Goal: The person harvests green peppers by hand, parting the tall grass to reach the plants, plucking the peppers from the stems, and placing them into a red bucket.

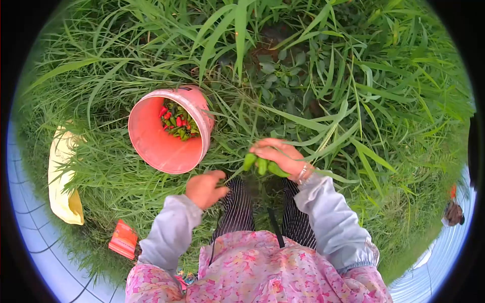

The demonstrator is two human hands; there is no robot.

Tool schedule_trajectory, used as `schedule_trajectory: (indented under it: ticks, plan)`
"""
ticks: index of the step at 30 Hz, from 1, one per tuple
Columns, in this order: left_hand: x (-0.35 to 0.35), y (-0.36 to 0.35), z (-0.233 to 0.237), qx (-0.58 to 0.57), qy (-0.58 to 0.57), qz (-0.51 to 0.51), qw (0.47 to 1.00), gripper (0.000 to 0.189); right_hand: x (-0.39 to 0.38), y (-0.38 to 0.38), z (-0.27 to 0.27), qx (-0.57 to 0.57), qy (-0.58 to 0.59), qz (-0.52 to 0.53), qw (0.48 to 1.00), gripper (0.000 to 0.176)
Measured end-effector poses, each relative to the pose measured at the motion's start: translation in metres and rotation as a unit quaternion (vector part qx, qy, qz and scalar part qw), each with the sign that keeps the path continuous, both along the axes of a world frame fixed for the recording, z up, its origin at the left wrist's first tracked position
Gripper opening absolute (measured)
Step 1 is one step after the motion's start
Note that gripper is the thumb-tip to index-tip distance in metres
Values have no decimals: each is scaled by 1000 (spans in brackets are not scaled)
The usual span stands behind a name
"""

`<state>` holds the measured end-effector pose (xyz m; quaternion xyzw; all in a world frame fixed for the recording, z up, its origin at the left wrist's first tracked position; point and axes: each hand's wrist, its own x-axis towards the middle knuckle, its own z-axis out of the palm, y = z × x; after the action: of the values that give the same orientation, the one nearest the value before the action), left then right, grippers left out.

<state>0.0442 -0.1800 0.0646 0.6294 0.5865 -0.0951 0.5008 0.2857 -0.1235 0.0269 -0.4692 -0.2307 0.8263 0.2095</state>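
Note:
My right hand point(280, 155) is closed around several green peppers point(261, 165), which hang out below its fingers in front of my knees. A bracelet point(303, 173) circles that wrist. My left hand point(206, 190) is slightly blurred, its fingers half curled and the thumb standing apart from them, with nothing visible in its grasp. Just above the left hand, a pink bucket point(169, 160) leans on its side in the grass, its mouth facing me. Red and green peppers point(178, 123) lie inside it.
Tall grass point(242, 40) surrounds me, with low leafy plants point(283, 73) ahead. A pale yellow sack point(61, 171) and an orange-red packet point(124, 240) lie to the left. At the far right edge is a dark object point(453, 214) I cannot make out.

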Motion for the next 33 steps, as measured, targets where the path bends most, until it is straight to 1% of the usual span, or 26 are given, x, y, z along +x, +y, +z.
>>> schedule_trajectory:
  ticks: [1,2,3,5,6,7,8,9,10,11,12,13,14,15,16,18,20,21,22,23,24,27,30,31,32,33]
  plan:
    - [-24,-6,-10,94,-1,63,994,33,-18,10,9,-43,108,6,993,29]
    - [-52,-7,-22,36,-12,161,986,26,-38,15,9,-61,150,0,987,26]
    - [-67,-2,-21,41,-21,237,970,21,-58,16,3,-60,166,-27,984,26]
    - [-83,17,-3,-10,2,391,920,26,-94,18,-8,-106,217,-56,969,22]
    - [-94,22,-4,57,0,375,925,26,-115,17,-16,-89,195,-64,975,22]
    - [-104,28,-13,115,-23,352,929,26,-130,18,-25,-33,174,-23,984,24]
    - [-114,35,-27,159,-31,338,927,26,-141,23,-20,-24,144,19,989,31]
    - [-136,38,-52,150,-23,329,932,33,-163,13,-34,93,23,-5,995,48]
    - [-148,43,-70,107,-26,383,917,44,-184,12,-50,108,-58,43,991,70]
    - [-137,60,-54,1,48,391,919,51,-200,13,-57,84,-67,48,993,82]
    - [-165,49,-97,117,4,353,928,52,-198,19,-49,74,-89,62,991,83]
    - [-202,39,-138,236,-35,318,918,53,-200,24,-45,65,-102,81,989,85]
    - [-211,35,-146,274,-21,288,917,51,-206,27,-52,74,-106,88,988,85]
    - [-210,37,-152,310,-4,260,915,48,-208,25,-55,113,-145,54,982,76]
    - [-192,45,-140,245,2,266,932,43,-206,24,-58,147,-181,20,972,68]
    - [-155,47,-105,112,22,272,956,34,-184,26,-85,274,-48,111,954,49]
    - [-103,41,-92,73,-73,199,975,23,-129,37,-63,231,79,137,960,32]
    - [-70,38,-85,53,-123,163,978,19,-68,41,-26,123,136,118,976,25]
    - [-33,41,-70,44,-110,67,991,15,-27,46,-25,115,174,142,968,23]
    - [6,43,-54,35,-95,-26,994,12,16,48,-24,84,189,107,972,23]
    - [43,40,-47,9,-115,-60,992,11,64,57,-13,110,138,114,978,23]
    - [144,38,-34,-4,-190,-194,962,15,197,61,-27,55,81,-87,991,29]
    - [232,43,-44,-5,-283,-289,914,17,317,43,-46,44,-174,-146,973,31]
    - [262,46,-44,3,-311,-314,897,15,348,30,-50,57,-283,-138,947,31]
    - [287,49,-48,33,-329,-335,882,15,380,17,-64,28,-363,-34,931,32]
    - [314,51,-52,65,-346,-355,866,14,413,-6,-92,51,-393,49,917,32]
